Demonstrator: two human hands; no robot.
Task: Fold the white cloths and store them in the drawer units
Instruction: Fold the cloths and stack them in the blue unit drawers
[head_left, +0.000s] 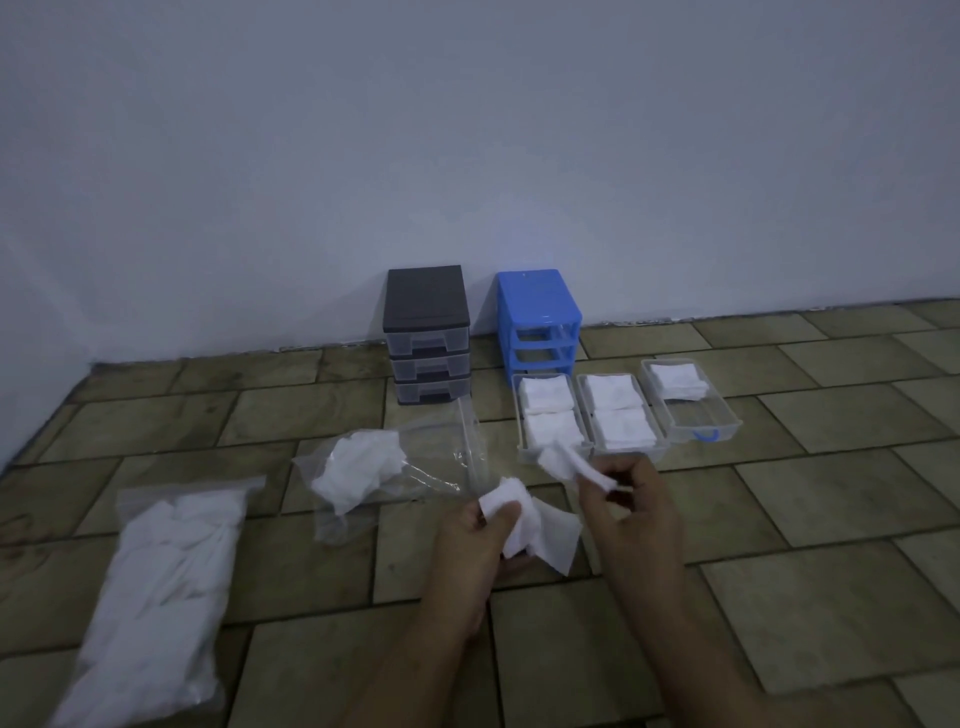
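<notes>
Cloth (540, 530) is hanging above the tiled floor (805, 519) between both hands, apparently being opened out for folding. Left hand (472, 540) is gripping its crumpled middle, thumb clamped over the bunch, while right hand (631, 499) is pinching a corner and pulling it up. Three drawers (727, 421) are lying pulled out before the blue unit (540, 317), likely for easy filling; two are looking full, the third partly. Black unit (428, 332) is sitting closed. Two bags (156, 597) are holding unfolded cloths.
</notes>
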